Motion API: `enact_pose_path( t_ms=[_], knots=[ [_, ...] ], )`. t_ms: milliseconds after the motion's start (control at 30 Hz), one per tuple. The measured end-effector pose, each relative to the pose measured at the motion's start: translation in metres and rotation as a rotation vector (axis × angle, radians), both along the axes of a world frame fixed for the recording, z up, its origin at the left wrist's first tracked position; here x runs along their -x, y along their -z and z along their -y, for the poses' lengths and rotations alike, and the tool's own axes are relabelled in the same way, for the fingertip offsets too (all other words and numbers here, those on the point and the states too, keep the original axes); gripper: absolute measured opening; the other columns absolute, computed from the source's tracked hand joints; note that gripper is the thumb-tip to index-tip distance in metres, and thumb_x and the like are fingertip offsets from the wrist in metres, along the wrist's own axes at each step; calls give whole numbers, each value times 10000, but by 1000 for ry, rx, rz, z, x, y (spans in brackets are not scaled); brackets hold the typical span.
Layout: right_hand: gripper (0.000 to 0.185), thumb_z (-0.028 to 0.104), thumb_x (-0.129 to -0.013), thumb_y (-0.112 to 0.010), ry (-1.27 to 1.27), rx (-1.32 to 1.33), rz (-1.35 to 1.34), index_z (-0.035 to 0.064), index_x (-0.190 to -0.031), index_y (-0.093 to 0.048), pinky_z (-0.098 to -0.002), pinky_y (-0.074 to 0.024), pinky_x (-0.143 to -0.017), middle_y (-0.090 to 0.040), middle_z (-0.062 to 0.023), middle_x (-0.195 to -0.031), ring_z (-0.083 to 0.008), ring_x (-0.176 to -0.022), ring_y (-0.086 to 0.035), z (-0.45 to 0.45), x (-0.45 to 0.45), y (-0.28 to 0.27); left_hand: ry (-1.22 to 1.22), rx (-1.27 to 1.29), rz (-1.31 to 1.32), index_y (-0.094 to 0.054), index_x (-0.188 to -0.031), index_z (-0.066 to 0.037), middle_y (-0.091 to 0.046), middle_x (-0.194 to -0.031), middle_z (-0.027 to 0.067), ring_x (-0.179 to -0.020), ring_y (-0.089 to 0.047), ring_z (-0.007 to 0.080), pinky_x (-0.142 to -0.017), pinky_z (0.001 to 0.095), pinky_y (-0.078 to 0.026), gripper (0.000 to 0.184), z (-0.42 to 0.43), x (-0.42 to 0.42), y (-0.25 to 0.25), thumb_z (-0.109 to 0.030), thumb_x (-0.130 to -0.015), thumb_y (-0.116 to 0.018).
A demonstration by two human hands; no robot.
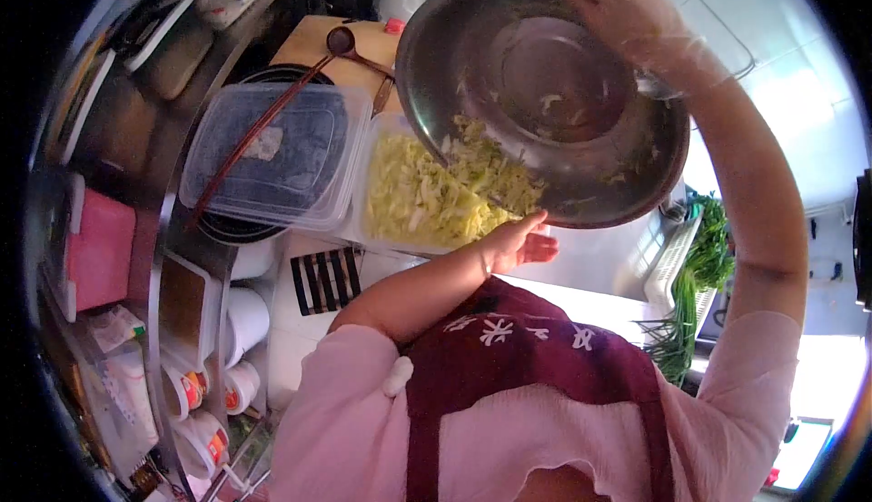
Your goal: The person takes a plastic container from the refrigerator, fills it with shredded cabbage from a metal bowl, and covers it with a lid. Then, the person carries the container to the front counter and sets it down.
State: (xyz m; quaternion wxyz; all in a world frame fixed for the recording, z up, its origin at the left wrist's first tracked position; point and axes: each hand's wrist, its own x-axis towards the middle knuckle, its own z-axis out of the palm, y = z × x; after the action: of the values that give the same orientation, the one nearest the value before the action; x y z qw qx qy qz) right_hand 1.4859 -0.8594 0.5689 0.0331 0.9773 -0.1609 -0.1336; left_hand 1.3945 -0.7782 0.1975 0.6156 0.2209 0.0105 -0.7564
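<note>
A large metal bowl (563, 75) is tilted over a clear plastic tub (361, 216). My right hand (627, 25), in what looks like a thin clear glove, grips the bowl's far rim. My left hand (522, 246) is at the near rim, its thumb against the edge and its fingers partly curled below; how firmly it grips is hard to see. Shredded cabbage (422, 193), pale yellow-green, fills much of the tub. More shreds (495, 170) lie at the bowl's lower side above the tub, and a few bits cling inside the bowl.
Left of the tub, a clear lid (318, 152) with long brown chopsticks (259, 129) across it covers a dark round container. A wooden ladle (341, 42) lies by a cutting board (304, 43). Shelves with white tubs (243, 320) line the left. Green stalks (686, 302) hang from a basket (677, 252) at right.
</note>
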Motion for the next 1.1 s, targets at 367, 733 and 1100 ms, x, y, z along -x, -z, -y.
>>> enact_pose_path(
  t_ms=[367, 733, 1100],
  knots=[
    [274, 166, -868, -534, -636, 46, 547, 123, -1132, -592, -383, -473, -810, -620, -129, -966, -305, -893, -594, 48, 19, 38, -1206, -101, 1859, -522, -1027, -41, -574, -922, 56, -895, -533, 141, -801, 300, -437, 402, -105, -192, -142, -177, -725, -750],
    [263, 206, -876, -528, -665, -38, 574, 136, -1121, -591, -394, -467, -781, -603, -121, -920, -296, -870, -587, 63, 35, 41, -807, 60, 1547, -537, -839, -23, -573, -799, -6, -734, -524, 79, -676, 235, -430, 196, -54, -226, -145, -100, -763, -700],
    [176, 188, -789, -594, -484, -59, 1135, 51, -899, -602, -421, -501, -707, -613, -182, -903, -346, -814, -609, 53, 99, 123, -743, 126, 1346, -581, -975, -22, -616, -918, 23, -823, -564, 105, -755, 250, -448, 215, -68, -208, -190, 4, -770, -643]
  ],
)
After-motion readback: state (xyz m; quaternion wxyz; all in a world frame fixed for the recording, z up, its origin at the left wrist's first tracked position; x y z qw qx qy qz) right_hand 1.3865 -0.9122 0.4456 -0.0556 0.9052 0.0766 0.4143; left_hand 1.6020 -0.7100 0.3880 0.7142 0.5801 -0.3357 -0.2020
